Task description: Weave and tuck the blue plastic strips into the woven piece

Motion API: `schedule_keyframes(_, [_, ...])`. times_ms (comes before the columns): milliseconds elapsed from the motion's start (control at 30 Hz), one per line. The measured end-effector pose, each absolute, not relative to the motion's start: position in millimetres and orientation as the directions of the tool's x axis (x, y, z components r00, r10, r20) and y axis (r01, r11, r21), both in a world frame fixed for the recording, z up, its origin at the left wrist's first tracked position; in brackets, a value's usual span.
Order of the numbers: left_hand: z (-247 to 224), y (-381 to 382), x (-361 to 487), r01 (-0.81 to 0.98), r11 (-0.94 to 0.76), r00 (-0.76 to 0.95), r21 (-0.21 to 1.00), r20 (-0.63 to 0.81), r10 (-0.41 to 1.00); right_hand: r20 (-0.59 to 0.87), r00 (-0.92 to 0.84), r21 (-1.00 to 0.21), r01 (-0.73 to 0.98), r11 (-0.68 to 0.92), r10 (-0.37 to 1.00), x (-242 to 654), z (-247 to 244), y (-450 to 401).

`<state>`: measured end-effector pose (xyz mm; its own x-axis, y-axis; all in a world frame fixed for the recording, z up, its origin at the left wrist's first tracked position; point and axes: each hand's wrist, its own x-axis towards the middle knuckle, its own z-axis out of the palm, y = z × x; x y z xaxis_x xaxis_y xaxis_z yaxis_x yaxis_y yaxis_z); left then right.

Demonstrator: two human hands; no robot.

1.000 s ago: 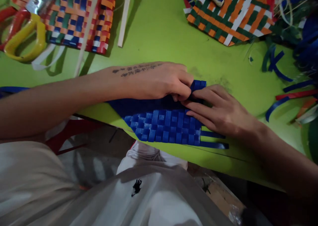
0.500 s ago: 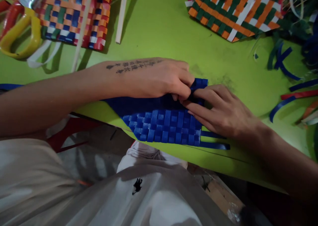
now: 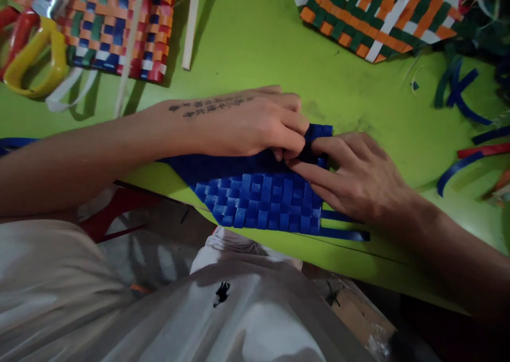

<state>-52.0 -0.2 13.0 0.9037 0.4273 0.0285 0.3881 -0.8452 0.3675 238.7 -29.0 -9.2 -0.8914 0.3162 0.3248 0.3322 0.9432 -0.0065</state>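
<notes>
A blue woven strip mat [image 3: 263, 200] lies along the near edge of the green table, with loose blue strip ends [image 3: 346, 233] sticking out at its right side. Across its upper part rests my left hand [image 3: 258, 126], fingers curled down and closed on the weave near the right end. My right hand [image 3: 354, 171] comes in from the right. Its thumb and index finger are bent onto the same spot, almost touching the left fingertips. The fingertips of both hands hide the exact strip between them.
Scissors with yellow and red handles [image 3: 37, 59] lie at the upper left by a multicoloured woven piece [image 3: 119, 30]. A wooden stick [image 3: 192, 25] lies beside it. Another woven piece [image 3: 382, 19] is at the upper right, near loose strips [image 3: 464, 91] on the green table [image 3: 239, 43].
Both hands stay at the same place on the blue weave, with only tiny finger shifts. The view has moved slightly.
</notes>
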Motion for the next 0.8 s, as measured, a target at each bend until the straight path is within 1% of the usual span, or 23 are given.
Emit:
schedule_keyframes(100, [9.3, 0.4, -55.4, 0.373, -0.859, 0.903, 0.350, 0.077, 0.423, 0.374, -0.872, -0.055, 0.320, 0.946, 0.317, 240.3, -14.4, -27.6])
schedule_keyframes(167, [6.8, 0.8, -57.0, 0.365, -0.863, 0.900, 0.349, 0.104, 0.422, 0.414, -0.844, -0.131, 0.314, 0.940, 0.340, 243.0, -13.3, -25.6])
schedule_keyframes(267, [4.7, 1.0, -57.7, 0.374, -0.849, 0.891, 0.374, 0.109, 0.440, 0.448, -0.774, -0.275, 0.356, 0.893, 0.447, 249.5, 0.4, -21.8])
schedule_keyframes(300, [4.5, 1.0, -57.5, 0.379, -0.839, 0.888, 0.390, 0.103, 0.449, 0.433, -0.756, -0.314, 0.384, 0.868, 0.491, 252.2, 6.9, -20.3])
schedule_keyframes(367, [4.6, 0.7, -56.6, 0.382, -0.822, 0.881, 0.423, 0.102, 0.461, 0.347, -0.751, -0.359, 0.447, 0.819, 0.562, 257.7, 18.6, -17.4])
schedule_keyframes(433, [5.3, 0.4, -55.4, 0.380, -0.807, 0.876, 0.453, 0.103, 0.471, 0.271, -0.766, -0.380, 0.472, 0.796, 0.583, 262.1, 25.0, -14.8])
schedule_keyframes(500, [6.5, 0.0, -54.6, 0.388, -0.796, 0.872, 0.464, 0.093, 0.480, 0.232, -0.785, -0.389, 0.466, 0.795, 0.574, 264.1, 25.6, -13.4])
schedule_keyframes(633, [9.4, -0.5, -54.6, 0.390, -0.817, 0.887, 0.426, 0.066, 0.458, 0.170, -0.808, -0.421, 0.458, 0.783, 0.564, 261.8, 20.9, -15.6])
schedule_keyframes(733, [10.5, -0.4, -55.2, 0.369, -0.835, 0.897, 0.407, 0.077, 0.434, 0.124, -0.785, -0.444, 0.503, 0.742, 0.607, 258.8, 20.1, -20.6])
schedule_keyframes(800, [10.7, -0.5, -55.5, 0.361, -0.842, 0.898, 0.401, 0.094, 0.430, 0.124, -0.766, -0.453, 0.522, 0.723, 0.631, 257.5, 19.7, -23.9])
